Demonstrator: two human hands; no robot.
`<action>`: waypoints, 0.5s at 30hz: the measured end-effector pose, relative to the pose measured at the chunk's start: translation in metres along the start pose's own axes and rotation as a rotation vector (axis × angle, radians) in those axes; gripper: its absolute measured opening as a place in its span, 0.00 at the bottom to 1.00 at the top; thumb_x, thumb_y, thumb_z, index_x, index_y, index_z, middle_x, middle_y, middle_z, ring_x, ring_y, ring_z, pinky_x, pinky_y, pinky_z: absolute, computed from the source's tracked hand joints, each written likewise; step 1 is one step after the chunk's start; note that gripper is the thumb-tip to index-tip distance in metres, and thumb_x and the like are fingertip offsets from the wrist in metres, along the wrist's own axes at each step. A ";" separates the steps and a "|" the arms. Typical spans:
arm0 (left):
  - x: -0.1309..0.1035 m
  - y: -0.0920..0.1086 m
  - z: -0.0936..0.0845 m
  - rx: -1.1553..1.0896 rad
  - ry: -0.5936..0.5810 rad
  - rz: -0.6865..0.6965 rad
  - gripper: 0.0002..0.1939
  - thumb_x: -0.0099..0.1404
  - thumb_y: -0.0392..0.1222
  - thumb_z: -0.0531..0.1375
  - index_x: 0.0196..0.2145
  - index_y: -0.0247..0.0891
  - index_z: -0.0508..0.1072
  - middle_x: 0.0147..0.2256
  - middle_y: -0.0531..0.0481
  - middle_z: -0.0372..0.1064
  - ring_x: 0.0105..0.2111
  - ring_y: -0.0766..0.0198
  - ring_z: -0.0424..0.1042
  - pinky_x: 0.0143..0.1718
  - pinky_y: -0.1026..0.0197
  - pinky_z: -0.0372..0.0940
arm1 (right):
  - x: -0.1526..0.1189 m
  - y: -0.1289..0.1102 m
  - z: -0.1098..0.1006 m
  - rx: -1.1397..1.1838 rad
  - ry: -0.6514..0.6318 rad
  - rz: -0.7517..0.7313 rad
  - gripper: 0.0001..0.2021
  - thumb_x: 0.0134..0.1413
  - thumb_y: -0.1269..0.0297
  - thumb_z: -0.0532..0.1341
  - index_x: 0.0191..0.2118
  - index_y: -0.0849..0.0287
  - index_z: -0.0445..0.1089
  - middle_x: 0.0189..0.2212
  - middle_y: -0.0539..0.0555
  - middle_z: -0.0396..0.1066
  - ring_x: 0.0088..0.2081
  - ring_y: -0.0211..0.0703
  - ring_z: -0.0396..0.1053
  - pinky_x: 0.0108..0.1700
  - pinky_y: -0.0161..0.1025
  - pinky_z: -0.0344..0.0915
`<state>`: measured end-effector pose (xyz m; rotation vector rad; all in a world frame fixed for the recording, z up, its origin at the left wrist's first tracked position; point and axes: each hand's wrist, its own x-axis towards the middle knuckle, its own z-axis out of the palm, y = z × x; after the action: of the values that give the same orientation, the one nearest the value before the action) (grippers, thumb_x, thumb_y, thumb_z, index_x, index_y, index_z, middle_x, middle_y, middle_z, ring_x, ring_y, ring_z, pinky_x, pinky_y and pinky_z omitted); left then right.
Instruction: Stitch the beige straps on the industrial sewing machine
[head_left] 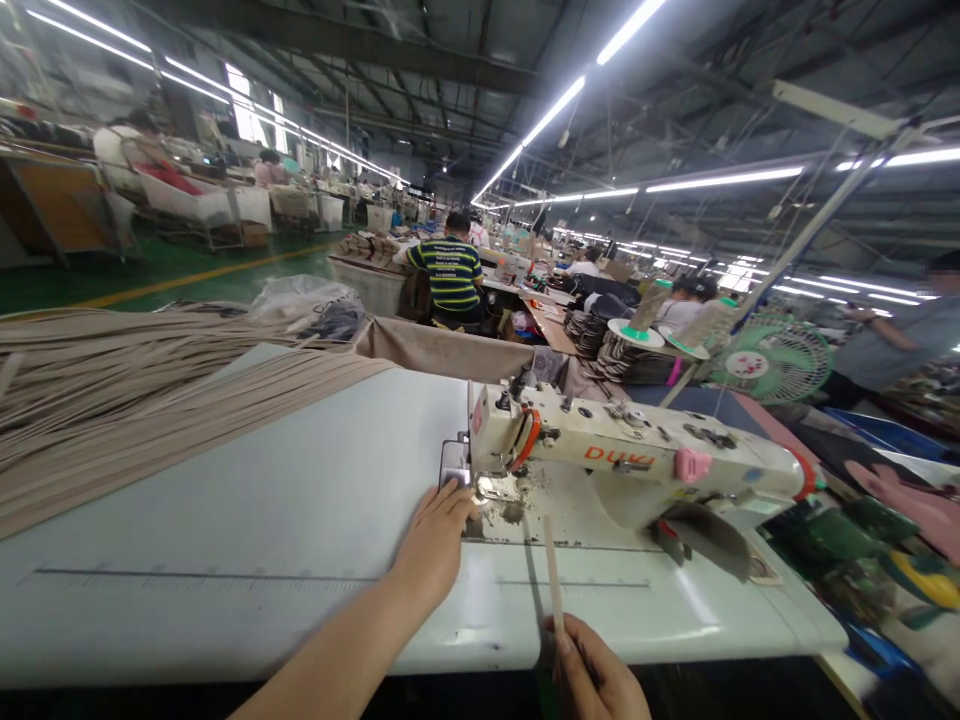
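Observation:
A white sewing machine (622,455) with orange trim stands on the pale green table (300,530). My left hand (439,525) lies palm down just left of the needle area, its fingers stretched toward a shiny metal plate (455,462). Nothing shows in its grip. At the table's front edge, my right hand (589,665) pinches the lower end of a narrow beige strip (553,575). That strip stands up from the fingers, its top end near the machine bed.
Many long beige strips (187,420) lie at the left. Beyond the table is a brown cloth-lined bin (450,350). Thread cones (651,308) and a green fan (772,360) stand behind the machine. A person in a striped shirt (448,275) sits ahead.

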<state>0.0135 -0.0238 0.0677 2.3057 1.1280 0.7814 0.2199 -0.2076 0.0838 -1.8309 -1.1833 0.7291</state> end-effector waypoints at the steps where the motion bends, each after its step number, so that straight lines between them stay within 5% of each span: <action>1: 0.000 0.000 0.000 0.001 -0.004 -0.008 0.24 0.66 0.23 0.47 0.47 0.44 0.74 0.64 0.51 0.67 0.70 0.53 0.55 0.71 0.40 0.48 | 0.000 -0.001 -0.001 -0.001 -0.027 0.004 0.28 0.58 0.37 0.61 0.46 0.58 0.80 0.29 0.55 0.77 0.33 0.47 0.75 0.40 0.35 0.72; 9: 0.009 -0.009 0.005 -0.047 0.055 -0.057 0.15 0.65 0.28 0.54 0.43 0.43 0.74 0.59 0.47 0.71 0.67 0.52 0.60 0.70 0.42 0.53 | 0.003 -0.016 0.004 -0.041 -0.095 -0.039 0.27 0.63 0.40 0.57 0.51 0.57 0.78 0.30 0.55 0.77 0.37 0.49 0.75 0.43 0.36 0.72; 15: 0.054 -0.036 0.002 -0.006 0.012 -0.101 0.20 0.63 0.32 0.59 0.53 0.39 0.73 0.59 0.40 0.70 0.64 0.50 0.65 0.67 0.46 0.58 | 0.011 -0.032 0.028 -0.105 -0.134 -0.134 0.27 0.66 0.44 0.54 0.61 0.56 0.71 0.45 0.59 0.79 0.49 0.51 0.76 0.54 0.41 0.70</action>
<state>0.0216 0.0399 0.0595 2.2231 1.2352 0.7609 0.1869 -0.1808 0.0973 -1.7901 -1.4404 0.7341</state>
